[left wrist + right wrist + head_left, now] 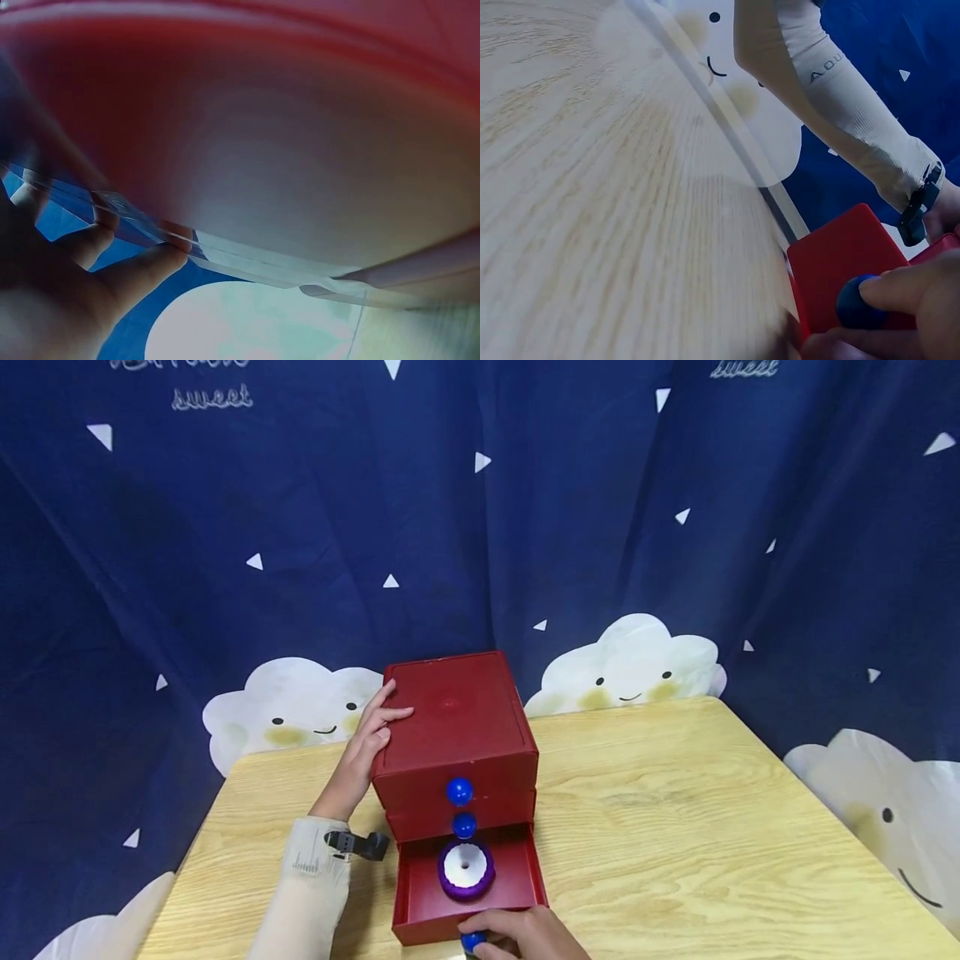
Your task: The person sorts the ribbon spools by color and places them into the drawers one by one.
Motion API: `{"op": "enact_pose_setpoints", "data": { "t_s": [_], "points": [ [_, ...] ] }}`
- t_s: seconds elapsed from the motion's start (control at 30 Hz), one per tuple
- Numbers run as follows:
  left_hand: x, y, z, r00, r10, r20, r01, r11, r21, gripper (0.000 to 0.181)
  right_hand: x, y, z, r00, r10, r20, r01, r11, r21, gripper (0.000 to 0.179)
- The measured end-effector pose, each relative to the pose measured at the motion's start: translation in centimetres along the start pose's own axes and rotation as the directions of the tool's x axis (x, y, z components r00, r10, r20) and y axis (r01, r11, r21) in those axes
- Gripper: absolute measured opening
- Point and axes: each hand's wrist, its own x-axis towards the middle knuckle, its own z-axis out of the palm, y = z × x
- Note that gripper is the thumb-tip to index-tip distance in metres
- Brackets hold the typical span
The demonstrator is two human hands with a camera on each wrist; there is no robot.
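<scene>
A red drawer box (457,710) with blue ball knobs stands on the table, its bottom drawer (420,893) pulled out toward me. Inside that drawer lies a round purple thing (465,870) with a white, scalloped top and a small dark hole in the middle. My left hand (367,747) rests on the box's left side and top edge, fingers spread; in the left wrist view its fingers (142,274) touch the box's side. At the drawer's front, my right hand (528,933) pinches the blue knob (857,304) between thumb and fingers.
The wooden table (675,810) extends to the right of the box. Behind it hangs a dark blue curtain (450,510) with white triangles and smiling clouds. Two more blue knobs, an upper one (460,791) and a lower one (464,825), jut from the closed drawers.
</scene>
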Motion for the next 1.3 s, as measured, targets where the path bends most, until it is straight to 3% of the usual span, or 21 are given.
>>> {"op": "enact_pose_setpoints", "data": {
  "t_s": [0.13,0.37,0.6,1.0,1.3],
  "points": [
    [0.0,0.0,-0.1,1.0,-0.001,-0.003,0.001,1.0,-0.001,0.04,0.2,-0.3,-0.3,1.0,0.008,0.012,-0.008,1.0,-0.016,0.026],
    [-0.1,-0.1,-0.2,1.0,0.016,-0.011,-0.016,1.0,-0.005,0.04,0.9,-0.1,-1.2,0.999,-0.038,-0.03,0.03,0.973,-0.23,0.026],
    [-0.6,-0.2,-0.2,1.0,0.02,-0.009,-0.02,1.0,-0.009,0.039,1.7,0.7,-1.4,1.0,0.013,-0.02,-0.017,0.979,-0.202,0.028],
    [-0.7,-0.1,-0.1,1.0,0.02,-0.008,-0.02,1.0,-0.02,0.04,3.4,2.3,-1.7,0.987,-0.094,-0.13,0.057,0.963,-0.264,0.026],
    [-0.3,-0.1,-0.3,1.0,0.028,0.004,-0.028,1.0,-0.005,0.039,4.5,2.9,-1.9,0.983,-0.093,-0.157,0.054,0.97,-0.237,0.026]
  ]
}}
